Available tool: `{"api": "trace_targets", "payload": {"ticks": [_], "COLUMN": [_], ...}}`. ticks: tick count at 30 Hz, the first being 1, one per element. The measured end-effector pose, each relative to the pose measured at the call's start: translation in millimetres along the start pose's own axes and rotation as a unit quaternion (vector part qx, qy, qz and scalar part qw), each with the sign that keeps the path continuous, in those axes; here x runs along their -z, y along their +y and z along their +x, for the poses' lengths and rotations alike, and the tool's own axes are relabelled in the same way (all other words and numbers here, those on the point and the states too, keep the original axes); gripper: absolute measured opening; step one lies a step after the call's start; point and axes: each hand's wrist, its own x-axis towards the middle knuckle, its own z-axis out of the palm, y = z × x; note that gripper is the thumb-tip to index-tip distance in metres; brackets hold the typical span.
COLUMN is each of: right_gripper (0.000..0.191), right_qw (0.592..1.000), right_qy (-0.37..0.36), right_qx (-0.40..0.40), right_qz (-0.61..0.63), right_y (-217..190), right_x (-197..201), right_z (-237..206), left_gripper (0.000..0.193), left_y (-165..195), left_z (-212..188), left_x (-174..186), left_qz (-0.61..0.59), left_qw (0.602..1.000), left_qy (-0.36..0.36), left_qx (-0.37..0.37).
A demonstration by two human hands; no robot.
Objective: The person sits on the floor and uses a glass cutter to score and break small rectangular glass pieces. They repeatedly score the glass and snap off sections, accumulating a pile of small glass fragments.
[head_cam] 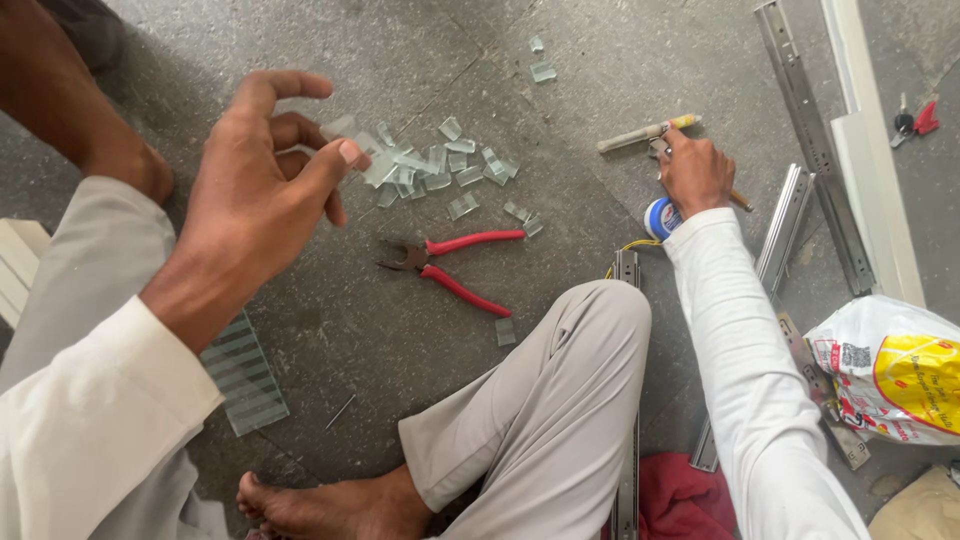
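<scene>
A small glass chip (340,128) is pinched between thumb and fingertips of the left hand (265,175), raised above the floor (350,330). It is judged light, brittle and sharp-edged; its flat faces are best gripped. The right hand (693,172) is closed on a pen-like tool (648,133), far right. More glass pieces (440,170) are scattered beyond; red pliers (455,265) lie nearer, metal rails (812,140) to the right.

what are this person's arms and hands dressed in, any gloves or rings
Both arms wear long white sleeves ending in plain cuffs at the wrists. The left hand and right hand are bare: no gloves, and no ring, watch or bracelet that I can see.
</scene>
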Motion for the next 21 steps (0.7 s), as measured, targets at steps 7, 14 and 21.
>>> {"api": "trace_targets", "payload": {"ticks": [7, 14, 21], "right_gripper": [0.021, 0.024, 0.025], "right_qw": [0.994, 0.986, 0.922], "right_qy": [0.043, 0.094, 0.132], "right_qx": [0.093, 0.134, 0.178], "right_qz": [0.026, 0.045, 0.317], "right_y": [-4, -34, -98], "right_x": [-4, -9, 39], "right_z": [-16, -38, -59], "left_gripper": [0.049, 0.025, 0.031], "left_y": [-6, -36, -33], "left_z": [-12, -22, -31], "left_x": [7, 47, 67], "left_qz": [-0.024, -0.005, 0.009], "left_qw": [1.000, 0.998, 0.999], "left_qy": [0.008, 0.011, 0.017], "left_qx": [-0.016, -0.060, -0.043]}}
